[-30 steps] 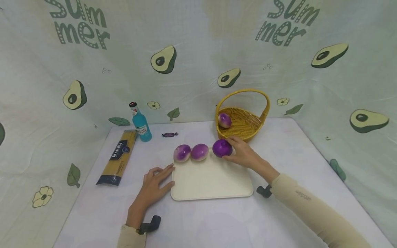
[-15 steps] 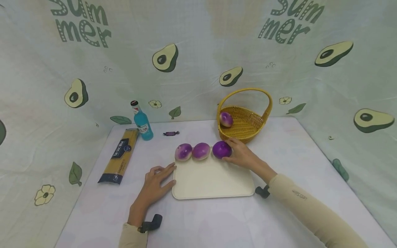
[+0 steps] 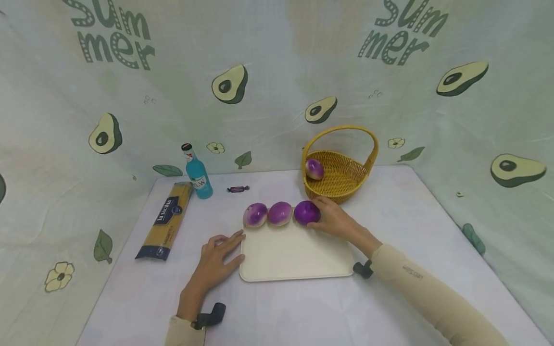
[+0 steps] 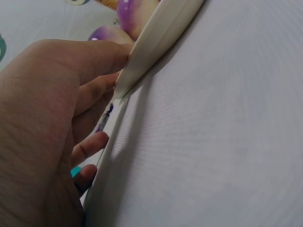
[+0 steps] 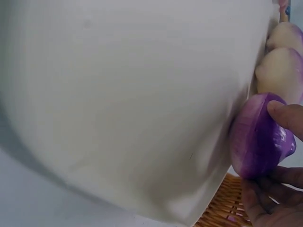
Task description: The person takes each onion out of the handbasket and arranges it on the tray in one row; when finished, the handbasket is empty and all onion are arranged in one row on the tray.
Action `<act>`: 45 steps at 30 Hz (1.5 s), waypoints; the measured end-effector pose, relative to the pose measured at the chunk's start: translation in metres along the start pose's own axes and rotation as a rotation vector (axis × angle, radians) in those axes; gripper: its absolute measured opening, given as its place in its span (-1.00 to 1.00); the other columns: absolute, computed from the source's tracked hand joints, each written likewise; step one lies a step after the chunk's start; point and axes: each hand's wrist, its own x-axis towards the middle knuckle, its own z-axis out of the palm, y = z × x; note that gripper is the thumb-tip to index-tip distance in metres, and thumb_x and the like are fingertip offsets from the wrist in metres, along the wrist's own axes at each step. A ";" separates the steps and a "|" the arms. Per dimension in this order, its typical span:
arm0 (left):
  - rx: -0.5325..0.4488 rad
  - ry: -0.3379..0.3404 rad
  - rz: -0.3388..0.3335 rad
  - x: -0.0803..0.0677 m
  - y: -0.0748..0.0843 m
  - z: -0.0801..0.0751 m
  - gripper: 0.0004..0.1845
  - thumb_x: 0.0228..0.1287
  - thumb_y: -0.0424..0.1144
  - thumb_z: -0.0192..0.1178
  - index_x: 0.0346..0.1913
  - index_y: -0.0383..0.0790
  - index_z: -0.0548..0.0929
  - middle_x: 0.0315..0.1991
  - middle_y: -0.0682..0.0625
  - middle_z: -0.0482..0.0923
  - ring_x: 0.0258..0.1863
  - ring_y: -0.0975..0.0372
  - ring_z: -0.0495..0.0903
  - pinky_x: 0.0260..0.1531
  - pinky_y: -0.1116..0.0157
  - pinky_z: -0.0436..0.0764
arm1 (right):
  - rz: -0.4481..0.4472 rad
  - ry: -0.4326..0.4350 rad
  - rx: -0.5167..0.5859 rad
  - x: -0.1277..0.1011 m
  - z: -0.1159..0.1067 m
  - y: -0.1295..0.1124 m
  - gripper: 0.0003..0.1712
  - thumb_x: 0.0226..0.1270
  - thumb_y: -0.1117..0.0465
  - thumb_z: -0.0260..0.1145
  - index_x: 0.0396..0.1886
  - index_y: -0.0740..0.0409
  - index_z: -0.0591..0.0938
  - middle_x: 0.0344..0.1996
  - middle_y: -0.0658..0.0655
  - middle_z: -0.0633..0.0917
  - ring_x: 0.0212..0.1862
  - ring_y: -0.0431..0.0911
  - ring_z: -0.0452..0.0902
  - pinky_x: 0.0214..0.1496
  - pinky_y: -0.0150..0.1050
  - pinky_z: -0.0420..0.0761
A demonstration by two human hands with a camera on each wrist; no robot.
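Right hand (image 3: 335, 220) holds the dark purple onion (image 3: 307, 213), fingers curled round it, at far edge of the cream tray (image 3: 294, 254). Just left of this onion, two paler onions (image 3: 279, 214) lie in a row, touching each other. Behind the hand, close, stands the yellow basket (image 3: 342, 185) w/ one more onion inside (image 3: 314, 169). Left hand (image 3: 214, 262) lies flat on the desk (image 3: 389, 307), relaxed fingers against tray's left edge, grasping nothing. Spaghetti pack (image 3: 166, 226) & blue bottle (image 3: 196, 173) are further left of it.

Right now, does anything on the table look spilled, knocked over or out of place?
Nothing stands out. The bottle stands upright, three purple onions sit in a row along the tray, and nothing looks spilled.
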 end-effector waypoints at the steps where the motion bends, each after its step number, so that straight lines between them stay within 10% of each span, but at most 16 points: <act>1: 0.001 -0.001 0.000 0.000 0.000 0.000 -0.37 0.35 0.19 0.20 0.46 0.22 0.41 0.47 0.28 0.28 0.31 0.09 0.23 0.20 -0.03 0.13 | -0.005 0.004 -0.004 0.001 0.001 0.000 -0.05 0.07 0.07 0.62 0.35 0.47 0.41 0.27 0.40 0.47 0.29 0.24 0.41 0.31 0.07 0.41; 45: -0.009 -0.011 0.007 0.003 -0.004 0.001 -0.38 0.37 0.18 0.19 0.46 0.22 0.41 0.47 0.29 0.27 0.30 0.09 0.22 0.22 -0.04 0.10 | 0.069 0.059 0.020 0.021 -0.041 0.024 -0.21 0.35 0.02 0.41 0.39 0.40 0.37 0.31 0.41 0.44 0.33 0.29 0.34 0.31 0.19 0.37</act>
